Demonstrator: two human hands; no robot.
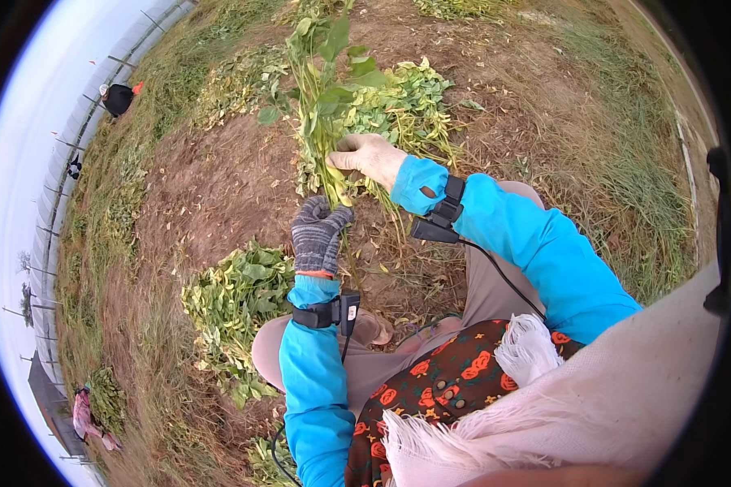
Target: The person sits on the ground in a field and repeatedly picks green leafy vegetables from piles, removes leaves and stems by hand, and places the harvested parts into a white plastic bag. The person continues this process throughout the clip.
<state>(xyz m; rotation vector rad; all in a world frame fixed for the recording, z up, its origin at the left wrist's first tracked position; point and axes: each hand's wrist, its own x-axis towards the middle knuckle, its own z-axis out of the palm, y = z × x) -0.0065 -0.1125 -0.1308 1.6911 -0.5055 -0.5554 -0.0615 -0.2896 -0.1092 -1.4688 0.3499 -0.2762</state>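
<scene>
My left hand (pixel 321 234), in a grey striped knit glove, grips the lower stems of a bunch of leafy bean plants (pixel 317 115). The bunch stands roughly upright, leaves away from me, bare stem ends hanging below the glove. Just above that grip, my right hand (pixel 368 157) closes its thumb and fingers on the side of the bunch. Yellow-green pods (pixel 339 185) show on the stems between both hands; whether the right fingertips pinch a pod or stems is hard to make out. Behind the bunch lies a pile of cut plants (pixel 396 106).
Another leafy heap (pixel 240 310) lies beside my left knee. Dry soil (pixel 219 182) strewn with leaves spreads ahead, with long grass (pixel 633 152) to the right. People (pixel 119 99) work at far left near a fence (pixel 55 189). Cables (pixel 505 268) run from my wrist devices.
</scene>
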